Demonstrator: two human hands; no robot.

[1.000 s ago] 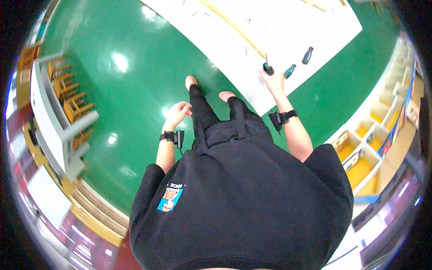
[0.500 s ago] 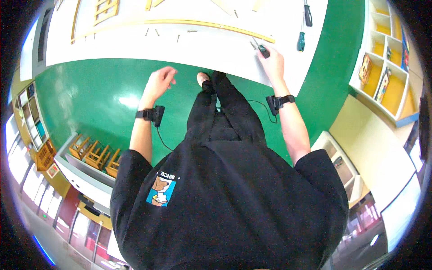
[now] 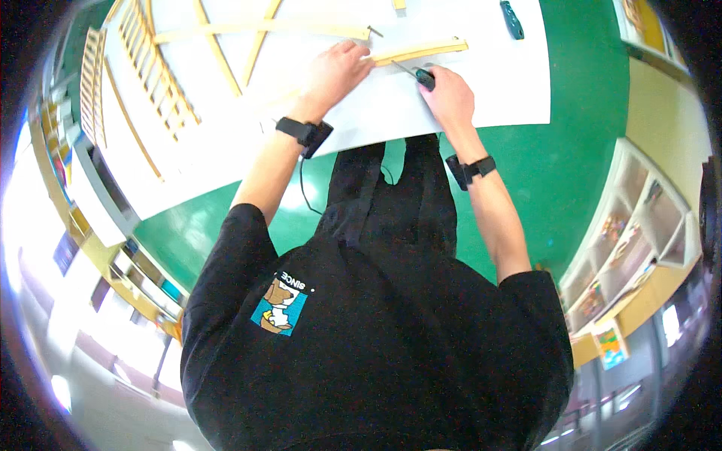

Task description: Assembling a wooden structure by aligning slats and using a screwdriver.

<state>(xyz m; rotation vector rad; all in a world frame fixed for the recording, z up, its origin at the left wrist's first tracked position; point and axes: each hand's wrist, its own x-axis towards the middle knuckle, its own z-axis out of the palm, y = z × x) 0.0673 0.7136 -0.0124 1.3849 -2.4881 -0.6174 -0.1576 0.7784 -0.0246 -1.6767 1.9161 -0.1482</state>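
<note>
1. Since half a second ago the left hand point(image 3: 335, 71) has come off the green floor point(image 3: 587, 150) and up onto the white sheet point(image 3: 496, 90), and the right hand point(image 3: 450, 94) has moved nearer the wooden slat point(image 3: 421, 51); the view has swung so the sheet fills the far part.
2. The slat lies flat on the sheet, running left to right, far of both hands. The left fingertips rest on its left end; the right hand sits just near of its middle.
3. The right hand is closed round a screwdriver point(image 3: 421, 75) with a dark handle. Its thin shaft points far and left, the tip at or just short of the slat; whether it touches cannot be told.
4. The left hand lies palm down, fingers spread and flat, pressing rather than clasping anything.
5. Both forearms reach far from the body, each with a black wrist strap; a cable hangs from the left one.
6. A second green-handled tool point(image 3: 513, 19) lies well apart, far right on the sheet.
7. A long rail point(image 3: 263, 31) lies far of the left hand, with a ladder-like frame point(image 3: 154, 75) to the far left.
8. The black shirt hides the near floor. Fisheye bending curves the sheet's edges, and the shelves point(image 3: 639, 240) at right are too blurred to read.
</note>
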